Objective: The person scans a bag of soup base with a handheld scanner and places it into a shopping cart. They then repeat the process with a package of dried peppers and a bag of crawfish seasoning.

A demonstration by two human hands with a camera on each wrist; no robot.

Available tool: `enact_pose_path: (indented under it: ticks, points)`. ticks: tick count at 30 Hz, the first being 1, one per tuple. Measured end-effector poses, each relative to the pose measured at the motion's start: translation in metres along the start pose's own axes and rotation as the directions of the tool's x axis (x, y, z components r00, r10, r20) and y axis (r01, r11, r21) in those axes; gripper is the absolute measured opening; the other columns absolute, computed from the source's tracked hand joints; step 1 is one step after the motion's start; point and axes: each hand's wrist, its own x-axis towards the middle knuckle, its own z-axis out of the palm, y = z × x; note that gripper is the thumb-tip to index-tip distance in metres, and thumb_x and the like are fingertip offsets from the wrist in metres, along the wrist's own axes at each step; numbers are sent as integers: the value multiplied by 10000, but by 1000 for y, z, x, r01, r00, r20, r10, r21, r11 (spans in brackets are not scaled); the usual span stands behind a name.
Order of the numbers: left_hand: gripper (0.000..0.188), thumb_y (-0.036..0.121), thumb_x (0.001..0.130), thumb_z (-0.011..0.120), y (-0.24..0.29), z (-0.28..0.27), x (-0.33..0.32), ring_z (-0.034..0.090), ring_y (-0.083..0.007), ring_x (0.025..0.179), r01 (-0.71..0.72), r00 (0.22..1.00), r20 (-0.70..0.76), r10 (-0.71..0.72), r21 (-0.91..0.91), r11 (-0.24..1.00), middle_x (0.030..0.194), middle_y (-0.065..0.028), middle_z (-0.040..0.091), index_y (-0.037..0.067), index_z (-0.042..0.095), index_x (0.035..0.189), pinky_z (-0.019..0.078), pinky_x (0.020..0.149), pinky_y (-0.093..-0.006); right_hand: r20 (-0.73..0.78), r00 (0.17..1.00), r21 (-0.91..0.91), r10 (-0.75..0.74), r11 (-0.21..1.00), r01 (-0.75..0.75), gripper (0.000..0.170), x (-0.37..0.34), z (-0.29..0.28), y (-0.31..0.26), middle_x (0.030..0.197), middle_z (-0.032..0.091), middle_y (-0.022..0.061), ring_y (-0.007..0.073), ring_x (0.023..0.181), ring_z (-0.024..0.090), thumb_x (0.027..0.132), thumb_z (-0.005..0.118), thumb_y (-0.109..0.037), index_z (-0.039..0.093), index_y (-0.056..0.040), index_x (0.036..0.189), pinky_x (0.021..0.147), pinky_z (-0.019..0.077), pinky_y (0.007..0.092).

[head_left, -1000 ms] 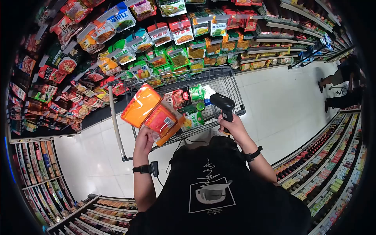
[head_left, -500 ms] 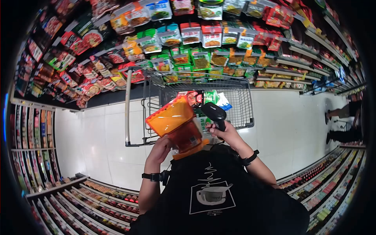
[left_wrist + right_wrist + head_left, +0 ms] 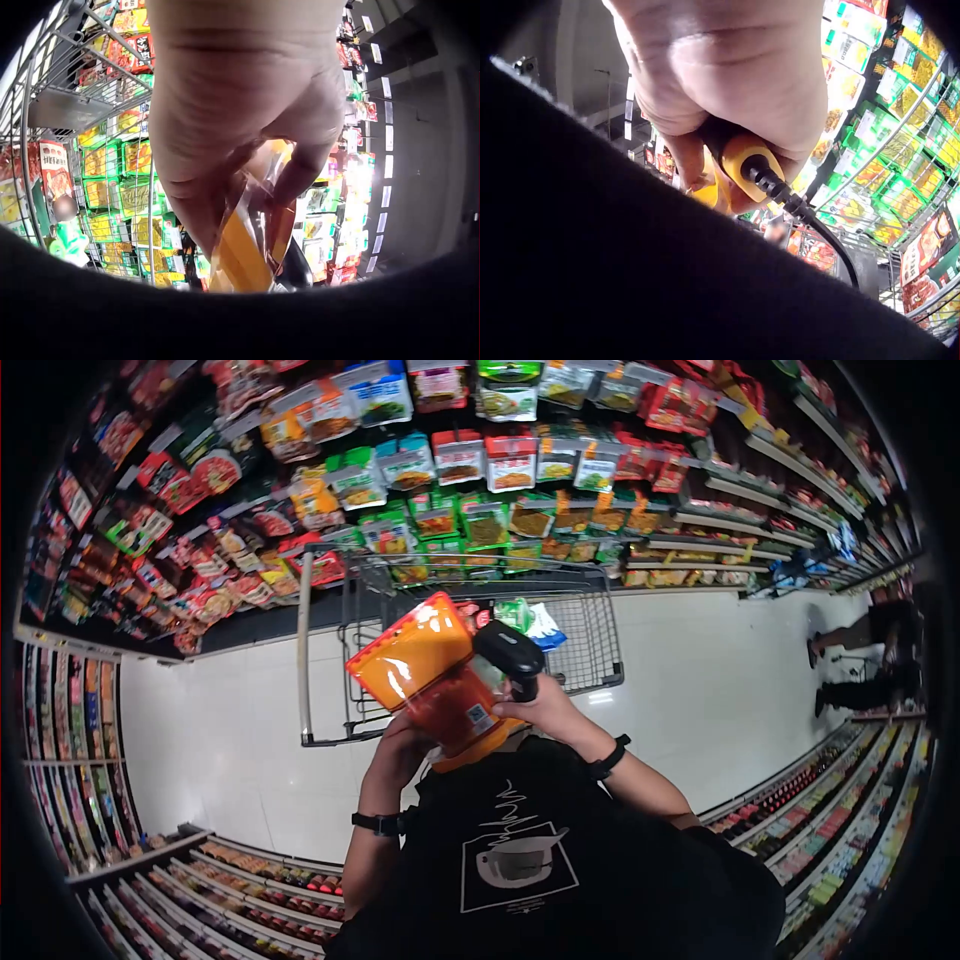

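An orange and red plastic food packet [image 3: 410, 655] is tilted up in front of the chest, a square printed code on its lower part. My left hand [image 3: 398, 750] grips its lower left edge, and the left wrist view shows the clear and yellow wrap [image 3: 244, 251] between thumb and fingers. My right hand [image 3: 550, 712] holds a black barcode scanner [image 3: 510, 650] by its handle, its head overlapping the packet's right side. Right fingertips are at the packet's right edge beside the code. In the right wrist view a black cable [image 3: 817, 225] leaves the handle's yellow end.
Beyond the hands stands a wire shopping cart [image 3: 585, 615] with a green packet [image 3: 512, 612] and a blue and white packet [image 3: 545, 628] in it. Hanging food packets [image 3: 485, 525] fill the shelf behind. Another person's legs [image 3: 855, 685] are at the right. More shelves line the near side.
The packet has come nearer the chest and turned, its coded side now beside the right hand. The scanner has moved left over the packet's edge. Both hands keep their holds.
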Motion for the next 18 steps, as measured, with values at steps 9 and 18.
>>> enact_pose_path:
  ticks: [9, 18]
  points:
    - [562, 13, 938, 566, 16, 31, 16, 636, -283, 1336, 72, 997, -38, -67, 144, 987, 1443, -127, 655, 29, 551, 1499, 499, 1141, -459, -25, 1000, 141, -7, 990, 11, 322, -2, 2, 0, 937, 590, -46, 78, 883, 629, 877, 854, 5, 582, -99, 1015, 794, 540, 277]
    - [507, 124, 990, 688, 17, 39, 35, 693, -214, 1217, 140, 988, 13, -154, 346, 928, 1356, -90, 696, 36, 562, 1473, 540, 1065, -375, -157, 986, 244, 56, 970, -16, 340, -12, -10, 7, 939, 574, -43, 73, 885, 606, 865, 854, 37, 579, -104, 1008, 799, 531, 271]
